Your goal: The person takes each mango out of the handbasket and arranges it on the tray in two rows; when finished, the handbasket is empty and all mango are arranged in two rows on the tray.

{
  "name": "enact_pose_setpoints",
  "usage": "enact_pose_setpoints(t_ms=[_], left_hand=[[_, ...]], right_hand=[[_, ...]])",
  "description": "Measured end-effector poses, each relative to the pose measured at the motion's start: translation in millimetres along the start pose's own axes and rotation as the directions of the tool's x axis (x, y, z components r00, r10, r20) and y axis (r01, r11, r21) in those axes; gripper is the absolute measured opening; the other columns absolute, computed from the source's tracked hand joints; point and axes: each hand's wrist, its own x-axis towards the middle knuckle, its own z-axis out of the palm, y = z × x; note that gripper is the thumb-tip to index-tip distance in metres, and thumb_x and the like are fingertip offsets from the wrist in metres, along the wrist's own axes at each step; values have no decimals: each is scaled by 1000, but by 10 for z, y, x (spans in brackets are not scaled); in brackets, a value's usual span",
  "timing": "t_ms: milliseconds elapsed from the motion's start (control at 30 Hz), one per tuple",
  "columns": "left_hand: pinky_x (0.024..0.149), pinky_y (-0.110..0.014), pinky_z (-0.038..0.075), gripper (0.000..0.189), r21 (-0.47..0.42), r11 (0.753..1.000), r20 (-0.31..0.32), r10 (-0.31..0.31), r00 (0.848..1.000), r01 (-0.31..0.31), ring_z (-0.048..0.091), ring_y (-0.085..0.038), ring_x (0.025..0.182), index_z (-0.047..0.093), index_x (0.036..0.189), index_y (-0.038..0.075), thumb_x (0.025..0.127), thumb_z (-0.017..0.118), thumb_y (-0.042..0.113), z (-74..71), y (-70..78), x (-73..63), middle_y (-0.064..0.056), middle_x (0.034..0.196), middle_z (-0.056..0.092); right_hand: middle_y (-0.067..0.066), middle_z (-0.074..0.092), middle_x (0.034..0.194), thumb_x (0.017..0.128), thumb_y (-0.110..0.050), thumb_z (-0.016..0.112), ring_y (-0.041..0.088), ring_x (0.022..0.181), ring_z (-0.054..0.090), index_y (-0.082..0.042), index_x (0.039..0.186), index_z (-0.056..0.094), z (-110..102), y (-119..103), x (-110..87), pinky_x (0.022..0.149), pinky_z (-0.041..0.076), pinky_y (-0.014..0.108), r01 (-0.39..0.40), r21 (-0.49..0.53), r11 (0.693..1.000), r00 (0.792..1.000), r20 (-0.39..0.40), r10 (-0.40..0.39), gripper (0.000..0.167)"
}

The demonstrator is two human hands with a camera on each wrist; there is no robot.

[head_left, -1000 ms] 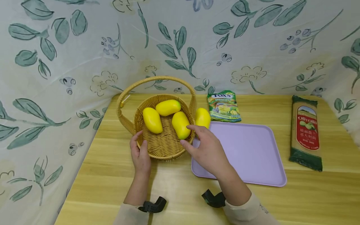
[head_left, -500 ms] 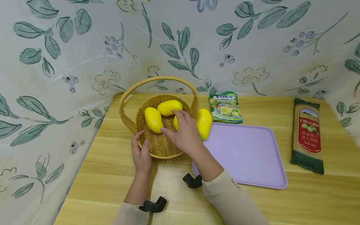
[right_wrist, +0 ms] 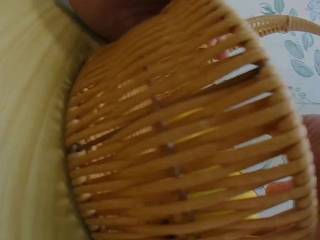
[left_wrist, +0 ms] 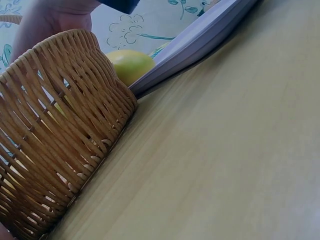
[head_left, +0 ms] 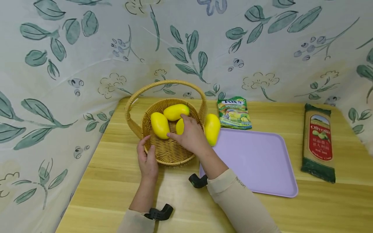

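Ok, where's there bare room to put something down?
Bare: most of the tray; table in front of the pasta; table left of the basket. Crowded: the basket's back half, with three mangoes and the right hand, and the tray's back-left corner, by another mango.

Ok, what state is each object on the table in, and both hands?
Basket: upright, handle raised
Left hand: holding basket rim
Right hand: inside basket, grip unclear
Third mango: in basket, partly hidden
Left mango: in basket
Back mango: in basket
Outer mango: outside basket
Tray: rim up
Fox's bag: label up
Pasta pack: label up
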Motion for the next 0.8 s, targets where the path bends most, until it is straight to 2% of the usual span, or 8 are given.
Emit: enact_pose_setpoints(t_ms=[300, 500, 633, 800], left_hand=[[124, -48, 17, 41, 5, 1000, -4, 7, 1000, -7, 27, -22, 149, 47, 140, -2, 100, 45, 4, -1, 0, 4, -15, 154, 36], [123, -48, 18, 40, -3, 1000, 7, 21, 1000, -21, 28, -22, 149, 49, 140, 0, 100, 45, 3, 2, 13, -2, -16, 154, 35], [124, -48, 15, 40, -2, 1000, 1, 26, 1000, -26, 27, -23, 150, 50, 139, 1, 100, 45, 3, -1, 5, 1, -17, 153, 35], [125, -47, 14, 39, 2, 1000, -6, 23, 1000, -23, 26, -22, 150, 51, 139, 1, 100, 46, 3, 2, 5, -1, -16, 153, 36]], right_hand=[[20, 40, 159, 84, -62, 74, 45, 146, 38, -13, 161, 31, 123, 6, 32, 119, 33, 57, -38, -48, 998, 999, 2, 38, 101], [24, 43, 154, 83, -58, 77, 47, 139, 45, -11, 158, 35, 170, 17, 47, 114, 39, 57, -35, -109, 993, 999, -27, 33, 98], [27, 43, 152, 84, -51, 80, 48, 135, 48, -10, 155, 38, 189, 12, 52, 112, 42, 56, -25, -148, 989, 999, -40, 19, 93], [27, 43, 151, 88, -36, 80, 49, 130, 51, -13, 154, 40, 201, 6, 60, 107, 47, 56, -39, -148, 988, 999, -36, 34, 81]])
